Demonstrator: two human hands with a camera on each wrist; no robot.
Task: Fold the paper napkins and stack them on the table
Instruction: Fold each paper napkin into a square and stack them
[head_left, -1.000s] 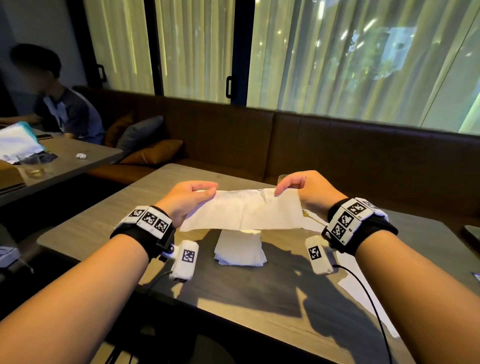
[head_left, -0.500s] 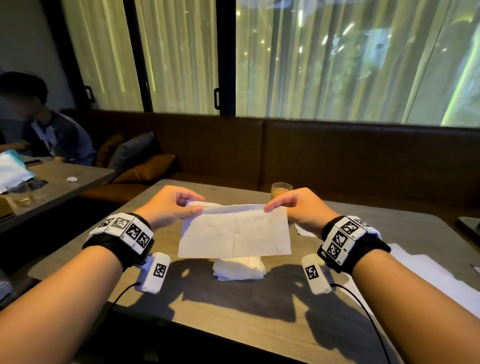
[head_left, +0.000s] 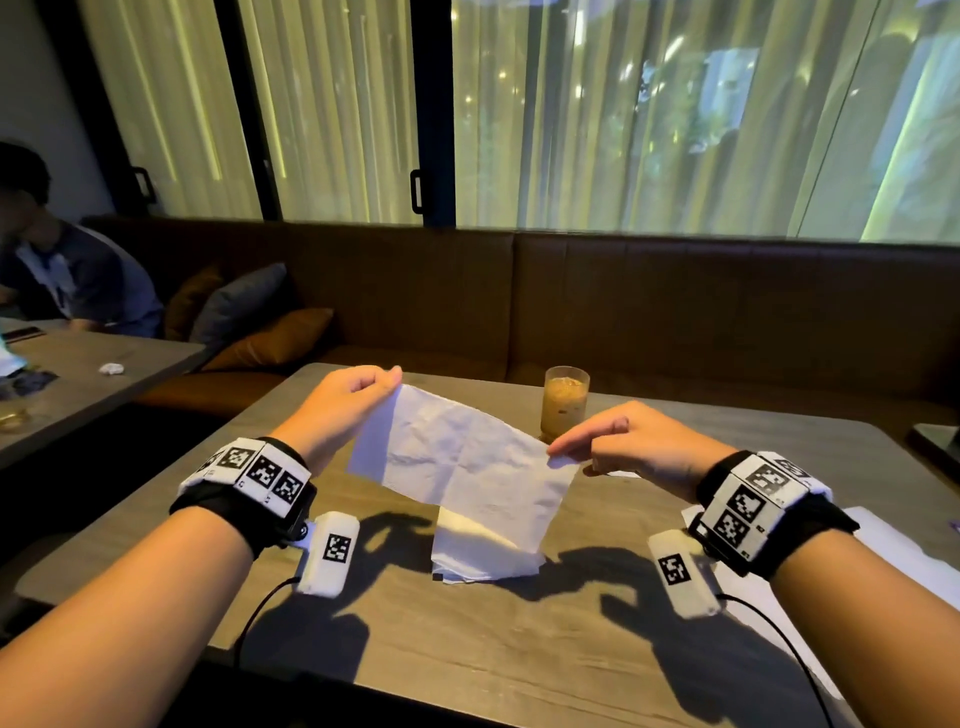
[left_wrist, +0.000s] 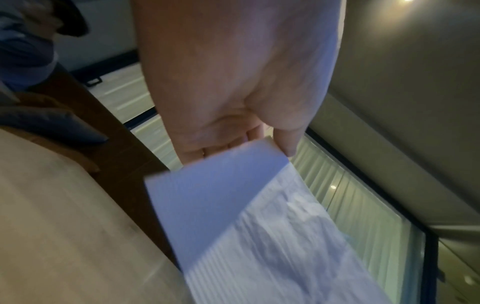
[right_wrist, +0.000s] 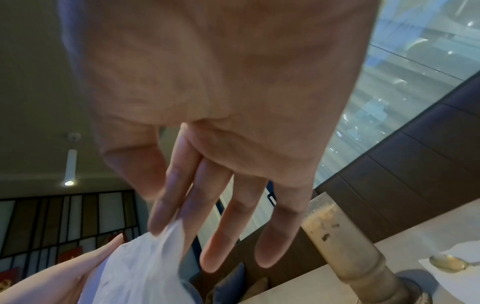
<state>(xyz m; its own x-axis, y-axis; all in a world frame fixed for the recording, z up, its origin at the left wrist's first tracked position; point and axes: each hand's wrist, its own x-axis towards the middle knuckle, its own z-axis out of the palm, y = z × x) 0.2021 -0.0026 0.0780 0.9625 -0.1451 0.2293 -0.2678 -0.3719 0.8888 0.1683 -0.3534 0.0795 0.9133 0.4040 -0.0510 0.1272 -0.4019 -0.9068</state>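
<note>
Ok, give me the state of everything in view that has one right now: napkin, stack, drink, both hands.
Napkin: unfolded, held up tilted over the table, pinched at two corners.
Stack of folded napkins: lying on the table, under the held napkin.
Glass: upright, holding a milky brown drink.
Left hand: pinches the higher corner.
Right hand: pinches the lower corner.
Spoon: lying on white paper.

Napkin stack (head_left: 485, 556) mid-bench (head_left: 519, 649); held napkin (head_left: 462, 460) above it; iced drink glass (head_left: 564, 402) behind, toward far edge.
</note>
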